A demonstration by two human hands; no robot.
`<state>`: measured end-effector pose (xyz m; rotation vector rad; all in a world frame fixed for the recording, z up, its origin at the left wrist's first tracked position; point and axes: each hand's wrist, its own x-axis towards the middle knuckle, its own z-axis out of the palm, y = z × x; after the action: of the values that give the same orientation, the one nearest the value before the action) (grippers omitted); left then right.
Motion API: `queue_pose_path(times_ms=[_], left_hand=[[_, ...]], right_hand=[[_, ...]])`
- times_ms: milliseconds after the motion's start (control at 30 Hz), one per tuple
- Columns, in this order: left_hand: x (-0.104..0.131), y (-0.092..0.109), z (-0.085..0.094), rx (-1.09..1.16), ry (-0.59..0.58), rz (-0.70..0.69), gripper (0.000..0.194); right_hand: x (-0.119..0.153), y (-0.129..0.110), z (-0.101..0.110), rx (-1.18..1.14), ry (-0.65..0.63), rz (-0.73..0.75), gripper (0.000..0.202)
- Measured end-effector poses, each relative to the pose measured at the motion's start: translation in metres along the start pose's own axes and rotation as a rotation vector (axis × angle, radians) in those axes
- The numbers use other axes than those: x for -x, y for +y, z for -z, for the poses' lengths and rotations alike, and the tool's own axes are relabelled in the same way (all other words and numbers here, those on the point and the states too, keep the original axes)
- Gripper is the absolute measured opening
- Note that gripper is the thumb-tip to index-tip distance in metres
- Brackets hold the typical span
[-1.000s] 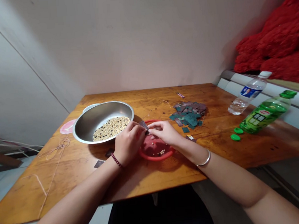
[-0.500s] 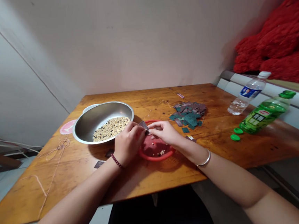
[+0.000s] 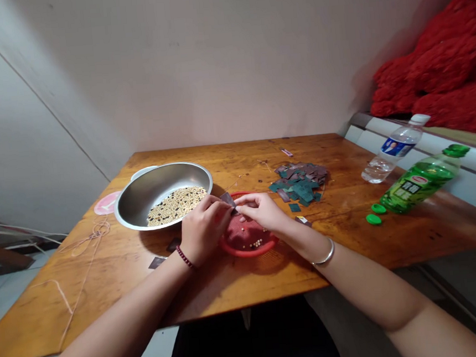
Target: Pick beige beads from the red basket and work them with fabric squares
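Thumb and fingers of the left hand (image 3: 205,226), closed in a narrow pinch, hold a small, thin, dark grey square sheet (image 3: 227,198). The right hand (image 3: 261,212) meets it there, its fingertips pinched together on the sheet's lower corner; what lies under those fingertips is hidden. The sheet is above the far left part of a round, red plastic mesh basket (image 3: 248,252), in which a few small, pale round balls (image 3: 258,244) lie towards the near side.

A dark red beaded bracelet (image 3: 184,257) circles the left wrist, a silver metal bangle (image 3: 327,253) the right forearm. Just left of the basket, a wide, shiny metal bowl (image 3: 138,204) holds many pale and black balls (image 3: 176,206). Right of the basket lies a loose pile of teal and brownish square pieces (image 3: 300,181). Farther right on the brown wooden table (image 3: 247,286) are a clear plastic bottle with a blue label (image 3: 394,148) and a green plastic bottle (image 3: 424,180), two green caps (image 3: 374,219) near it.
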<state>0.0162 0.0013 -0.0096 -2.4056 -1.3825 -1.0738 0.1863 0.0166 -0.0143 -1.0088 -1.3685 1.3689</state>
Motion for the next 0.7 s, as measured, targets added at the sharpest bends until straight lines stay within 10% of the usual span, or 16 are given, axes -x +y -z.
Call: queue_pose_path(times_ms=[700], left_hand=[[-0.0006,-0.0023,-0.0006,0.002,0.01,-0.011,0.019]], right_hand=[[-0.0004,0.0,0.0002,-0.008,0.011,-0.002,0.018]])
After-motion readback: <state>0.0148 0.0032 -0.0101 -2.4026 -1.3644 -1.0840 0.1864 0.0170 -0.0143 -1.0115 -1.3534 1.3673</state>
